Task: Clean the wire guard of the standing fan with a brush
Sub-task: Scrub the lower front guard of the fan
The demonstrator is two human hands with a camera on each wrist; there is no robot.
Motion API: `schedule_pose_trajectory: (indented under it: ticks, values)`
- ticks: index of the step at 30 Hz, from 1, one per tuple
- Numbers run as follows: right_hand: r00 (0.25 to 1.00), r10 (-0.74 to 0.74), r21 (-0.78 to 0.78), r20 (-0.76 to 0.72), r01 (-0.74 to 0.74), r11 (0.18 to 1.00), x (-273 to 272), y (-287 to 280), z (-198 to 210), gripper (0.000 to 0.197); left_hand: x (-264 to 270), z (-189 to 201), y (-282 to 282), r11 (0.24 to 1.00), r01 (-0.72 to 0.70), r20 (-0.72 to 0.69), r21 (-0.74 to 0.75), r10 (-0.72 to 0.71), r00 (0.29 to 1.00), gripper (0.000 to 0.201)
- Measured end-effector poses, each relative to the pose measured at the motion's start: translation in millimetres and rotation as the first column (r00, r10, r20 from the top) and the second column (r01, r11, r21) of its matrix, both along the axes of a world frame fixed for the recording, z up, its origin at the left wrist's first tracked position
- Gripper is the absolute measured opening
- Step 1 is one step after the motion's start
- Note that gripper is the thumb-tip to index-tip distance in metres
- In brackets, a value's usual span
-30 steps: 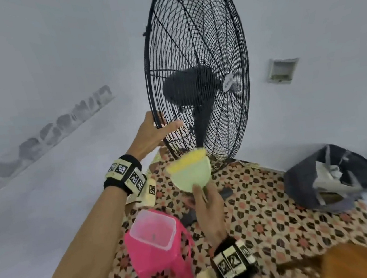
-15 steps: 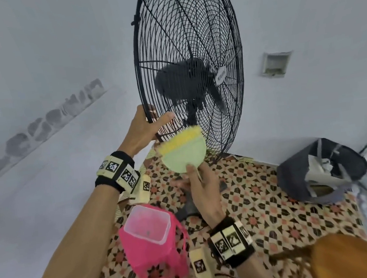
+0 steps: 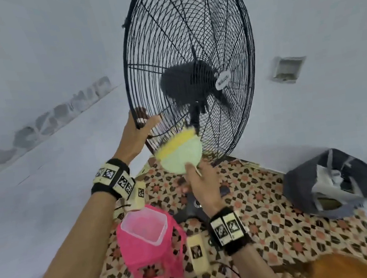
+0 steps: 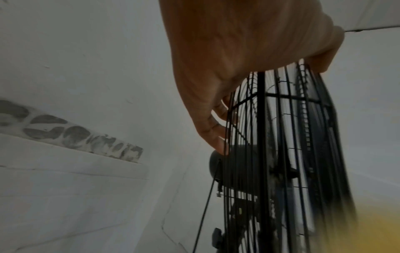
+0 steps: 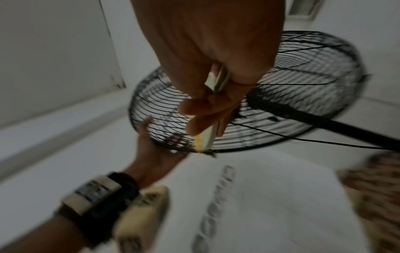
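Closer now to the guard than half a second ago: brush [image 3: 181, 154] lifted, yellow bristle edge up against the lower wires rather than just below them. Left hand [image 3: 135, 136] unchanged in its hold, head view tipped slightly so the fan sits higher and larger.

Far left: pale wall with a row of grey smudged patches [image 3: 59, 112] running along a ledge.

Next, left hand clamped on the lower-left rim of the black wire guard [image 3: 190, 68], fingers curled over the rim and through the wires, thumb pressed on the near side; confirmed from the left wrist view, fingers [image 4: 213, 130] hooked round the outer wires. Marker-patterned band [image 3: 113, 177] on that wrist.

Below, on the patterned floor [image 3: 267, 209], a pink mesh basket [image 3: 152, 249] with a clear tub set inside it.

Centre: right hand [image 3: 203, 189] gripping the brush by its lower end, thumb laid on the pale green back, fingers wrapped behind; bristles touching the bottom of the guard, just beside the black stand pole [image 3: 194, 116]. Same grip in the right wrist view, fingers [image 5: 207, 109] closed round the thin handle. Motor housing dark behind the guard's hub.

Right: recessed wall box [image 3: 288, 69], then a crumpled dark grey bag [image 3: 331, 183] on the floor near the wall.
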State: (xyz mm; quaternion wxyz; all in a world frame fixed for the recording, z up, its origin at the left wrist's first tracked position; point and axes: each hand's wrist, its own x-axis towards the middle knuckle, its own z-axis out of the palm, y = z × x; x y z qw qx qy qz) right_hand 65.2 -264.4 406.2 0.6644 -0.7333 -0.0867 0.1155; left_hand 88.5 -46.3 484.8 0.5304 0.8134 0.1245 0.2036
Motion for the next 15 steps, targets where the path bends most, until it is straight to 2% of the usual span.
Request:
schedule_pose_trajectory:
  ticks: [3, 4, 5, 9, 11, 15]
  values:
    - [0.999, -0.022, -0.326, -0.028, 0.012, 0.945, 5.1, -31.8, -39.0, 0.031, -0.7, -8.9, 9.3, 1.000, -0.015, -0.032, 0.006, 0.016, 0.999, 0.099]
    - [1.000, -0.020, -0.362, 0.001, 0.019, 0.932, 5.4, -39.2, -43.8, 0.031, -2.8, -9.1, 6.0, 1.000, -0.016, -0.028, 0.012, 0.016, 0.999, 0.103]
    - [0.999, -0.001, -0.330, 0.050, 0.017, 0.944, 7.1, -40.4, -39.5, 0.029, -3.7, -8.4, 2.6, 1.000, -0.017, -0.015, 0.021, 0.018, 1.000, 0.107]
    - [0.951, 0.192, -0.133, 0.242, -0.164, 0.977, 15.1, -26.9, 11.3, 0.031, 2.2, -10.1, -6.6, 0.998, -0.057, 0.032, -0.011, 0.057, 0.998, 0.107]
    - [0.946, 0.229, -0.058, 0.230, -0.222, 0.973, 24.5, -25.3, 24.1, 0.025, 4.8, -12.9, -6.8, 0.995, -0.085, 0.057, -0.043, 0.087, 0.995, 0.102]
    - [0.953, 0.199, -0.211, 0.230, -0.150, 0.966, 44.7, -37.0, -19.9, 0.025, 0.3, -23.0, -9.2, 0.975, -0.187, 0.086, -0.117, 0.198, 0.976, 0.095]
